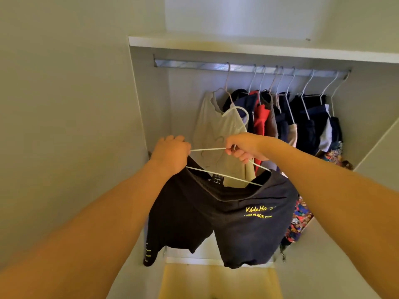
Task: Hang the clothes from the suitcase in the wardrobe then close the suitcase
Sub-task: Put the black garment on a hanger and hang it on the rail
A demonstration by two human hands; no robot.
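Head view is showing you reaching both bare arms up into the wardrobe, holding a pair of black shorts on a white wire hanger in front of the hanging clothes. Your left hand is curling its fingers closed around the left end of the hanger where the waistband is bunching up against it, and your right hand is pinching the wire near the hanger's neck, its fingers folding tight on the thin rod (the hook itself is curving upward just above that hand, in front of a beige garment). The shorts are draping below the hanger, their waistband stretching across the lower bar, with yellow lettering showing on the right leg and short yellow marks on the hem at the lower left. The hanger's hook is sitting well below the metal rail, not touching it. Along that rail, a row of other wire hangers is carrying clothes: the beige garment is hanging nearest to your hands, then a red piece, then several dark navy items crowding toward the right end. A brightly patterned cloth is hanging low on the right, partly behind your right forearm. A white shelf is running above the rail. The suitcase is lying outside this view.
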